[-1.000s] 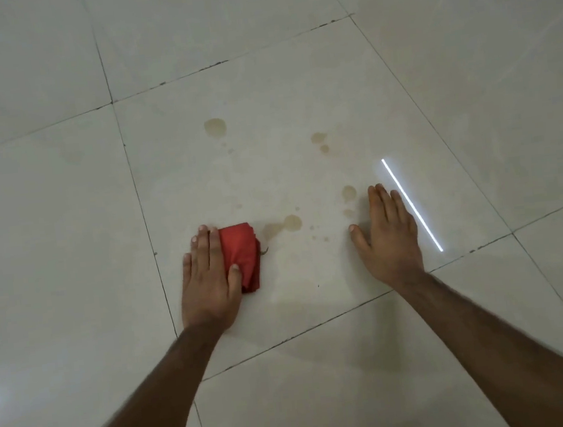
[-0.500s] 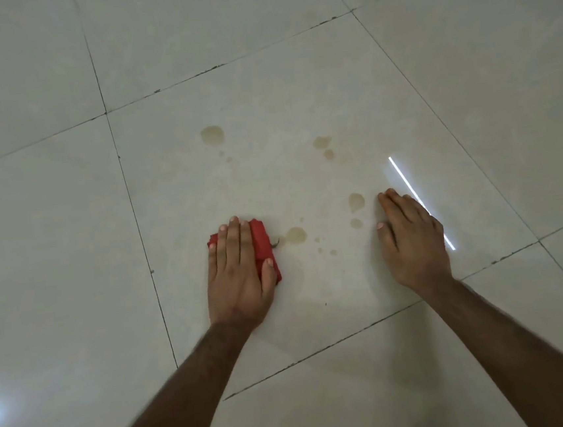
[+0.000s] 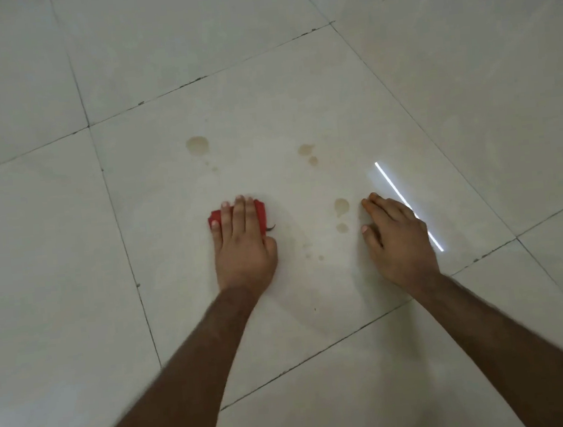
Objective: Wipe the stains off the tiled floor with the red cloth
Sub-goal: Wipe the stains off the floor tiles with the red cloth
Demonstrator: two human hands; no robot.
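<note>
Pressed flat under straight fingers, the cloth (image 3: 261,212) lies beneath the left hand (image 3: 244,248), which rests palm-down on it; nothing curls round the fabric, it is simply pinned to the floor (image 3: 295,81). Red shows past the fingertips, at the hand's left edge and along its right side, where a dark loose thread sticks out. The thumb lies against the hand's right side, near the cloth's lower edge. The cloth sits on the large middle tile, left of centre. The right hand (image 3: 397,236) rests on the same tile, well apart from the left, empty, with its fingers bent and their tips touching the floor. Between the two hands lie a brownish stain (image 3: 341,205) and a smaller one just below it, with a few faint specks lower down. Farther from the person are a larger stain (image 3: 197,145) and a pair of small spots (image 3: 307,150) to its right. A thin bright reflected line (image 3: 390,184) runs slantwise on the tile, partly behind the right hand. Dark grout lines (image 3: 114,208) frame the tile, and both bare forearms reach in from the bottom edge.
</note>
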